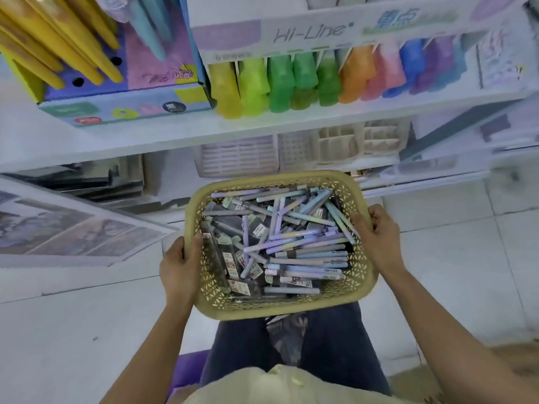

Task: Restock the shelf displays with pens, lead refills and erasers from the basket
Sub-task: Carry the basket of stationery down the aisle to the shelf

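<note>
A tan perforated plastic basket (361, 275) rests on my knees, held from both sides. My left hand (179, 266) grips its left rim with the thumb hooked inside. My right hand (376, 237) grips the right rim, fingers curled over the edge. Inside lie several pastel pens (303, 246) in purple, blue and green, heaped on the right. Dark lead refill cases (230, 263) with white labels fill the left side. No erasers can be told apart in the heap.
Straight ahead is a white shelf (262, 126) with a Hi-Line highlighter display (306, 80) in many colours. A blue box of yellow and teal pens (96, 83) stands at left. Lower shelves hold pale organiser trays (338, 147). Tiled floor (73, 330) lies around my legs.
</note>
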Action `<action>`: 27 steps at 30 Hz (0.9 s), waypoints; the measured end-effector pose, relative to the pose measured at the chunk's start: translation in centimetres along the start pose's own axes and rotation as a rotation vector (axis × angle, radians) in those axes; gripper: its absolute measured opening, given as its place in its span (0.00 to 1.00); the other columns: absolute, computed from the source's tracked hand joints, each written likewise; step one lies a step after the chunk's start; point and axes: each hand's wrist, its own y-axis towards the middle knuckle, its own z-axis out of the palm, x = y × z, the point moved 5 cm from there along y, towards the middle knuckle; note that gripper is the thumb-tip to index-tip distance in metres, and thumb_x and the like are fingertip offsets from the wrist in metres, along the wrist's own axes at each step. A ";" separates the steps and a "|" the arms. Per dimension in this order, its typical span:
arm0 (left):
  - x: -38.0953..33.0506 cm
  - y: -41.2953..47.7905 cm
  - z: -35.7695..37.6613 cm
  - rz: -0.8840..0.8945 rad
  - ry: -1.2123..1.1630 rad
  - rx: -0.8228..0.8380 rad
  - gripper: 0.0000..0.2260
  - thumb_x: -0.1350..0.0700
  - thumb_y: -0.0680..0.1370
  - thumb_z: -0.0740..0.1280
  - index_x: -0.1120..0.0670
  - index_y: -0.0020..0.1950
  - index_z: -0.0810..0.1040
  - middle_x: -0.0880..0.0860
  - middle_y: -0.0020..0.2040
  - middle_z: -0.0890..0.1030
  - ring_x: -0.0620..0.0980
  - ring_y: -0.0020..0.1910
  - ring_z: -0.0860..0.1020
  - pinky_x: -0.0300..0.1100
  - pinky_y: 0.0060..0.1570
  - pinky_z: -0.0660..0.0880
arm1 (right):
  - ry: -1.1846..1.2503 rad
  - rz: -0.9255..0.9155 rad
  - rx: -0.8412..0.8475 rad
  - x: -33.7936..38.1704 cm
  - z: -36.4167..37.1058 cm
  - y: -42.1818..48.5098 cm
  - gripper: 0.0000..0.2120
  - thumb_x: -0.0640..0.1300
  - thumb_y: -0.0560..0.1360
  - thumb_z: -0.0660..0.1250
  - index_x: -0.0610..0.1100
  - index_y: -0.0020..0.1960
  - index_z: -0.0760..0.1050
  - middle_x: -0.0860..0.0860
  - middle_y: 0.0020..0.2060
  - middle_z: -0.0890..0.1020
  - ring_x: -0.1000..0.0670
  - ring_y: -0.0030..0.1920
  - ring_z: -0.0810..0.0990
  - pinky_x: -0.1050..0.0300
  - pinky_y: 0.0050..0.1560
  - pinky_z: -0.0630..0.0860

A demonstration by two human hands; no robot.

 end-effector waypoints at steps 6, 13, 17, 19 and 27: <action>5.1 1.9 6.6 0.000 0.054 0.046 0.18 0.48 0.81 0.63 0.61 0.38 0.73 0.58 0.33 0.78 0.57 0.34 0.75 0.46 0.34 0.70 | -0.034 0.057 0.023 -7.4 2.3 2.1 0.13 0.47 0.78 0.67 0.43 0.38 0.68 0.48 0.28 0.74 0.53 0.28 0.70 0.58 0.29 0.68; 13.9 5.3 17.8 -0.016 0.085 0.068 0.20 0.48 0.81 0.64 0.59 0.34 0.68 0.57 0.28 0.74 0.54 0.28 0.70 0.45 0.31 0.65 | 0.006 0.106 0.027 -20.0 6.8 6.8 0.13 0.47 0.77 0.67 0.44 0.38 0.69 0.52 0.26 0.74 0.60 0.24 0.70 0.65 0.25 0.67; 18.7 8.9 24.9 -0.020 0.134 0.086 0.20 0.49 0.81 0.64 0.59 0.33 0.67 0.55 0.27 0.73 0.54 0.28 0.70 0.45 0.29 0.64 | -0.089 0.127 0.035 -27.8 10.8 10.8 0.14 0.49 0.78 0.66 0.42 0.39 0.68 0.49 0.28 0.75 0.53 0.29 0.72 0.56 0.29 0.68; 21.4 11.0 28.3 -0.015 0.170 0.098 0.20 0.49 0.81 0.62 0.62 0.36 0.70 0.58 0.29 0.75 0.56 0.29 0.72 0.45 0.29 0.65 | -0.143 0.128 0.043 -31.5 13.3 13.2 0.15 0.50 0.78 0.65 0.43 0.39 0.66 0.49 0.28 0.73 0.51 0.29 0.71 0.54 0.30 0.65; 32.8 18.7 39.9 -0.049 0.267 0.019 0.20 0.48 0.81 0.61 0.58 0.34 0.67 0.57 0.28 0.74 0.57 0.29 0.72 0.44 0.27 0.61 | -0.233 0.122 0.023 -44.4 24.2 21.0 0.14 0.51 0.79 0.63 0.43 0.42 0.67 0.49 0.29 0.75 0.49 0.30 0.73 0.56 0.28 0.65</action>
